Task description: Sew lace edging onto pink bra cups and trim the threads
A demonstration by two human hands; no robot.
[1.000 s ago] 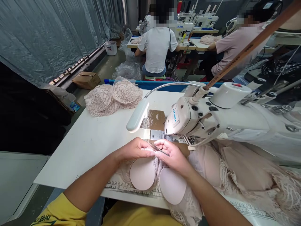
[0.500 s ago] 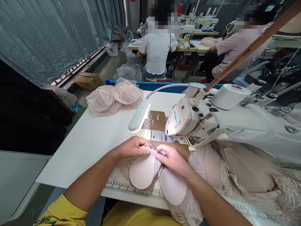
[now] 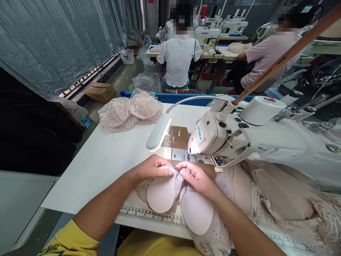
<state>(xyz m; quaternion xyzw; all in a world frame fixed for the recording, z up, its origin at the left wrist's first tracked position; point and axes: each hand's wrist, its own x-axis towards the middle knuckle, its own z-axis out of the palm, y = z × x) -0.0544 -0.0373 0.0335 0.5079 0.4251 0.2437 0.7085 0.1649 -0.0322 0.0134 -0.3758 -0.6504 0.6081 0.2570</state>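
A pale pink lace bra (image 3: 160, 195) lies at the table's front edge, its smooth cup linings facing up. My left hand (image 3: 154, 167) pinches the lace at the top of the left cup between thumb and fingers. Close beside it, my right hand (image 3: 194, 177) is closed with thumb and forefinger around a thin pointed metal tool (image 3: 176, 168), mostly hidden by the fingers. The tool's tip meets the lace edge between both hands. The second cup (image 3: 197, 213) rests below my right wrist.
Behind my hands stands a white sewing machine (image 3: 213, 133) with a lamp (image 3: 159, 133). Stacked lace cups (image 3: 130, 110) lie at the far left of the white table (image 3: 87, 170). More lace garments (image 3: 282, 192) are piled at right. Two people sit at machines beyond.
My right fingers have closed further over the metal tool, covering more of it, and the hand has tilted slightly. My left hand keeps its pinch on the lace.
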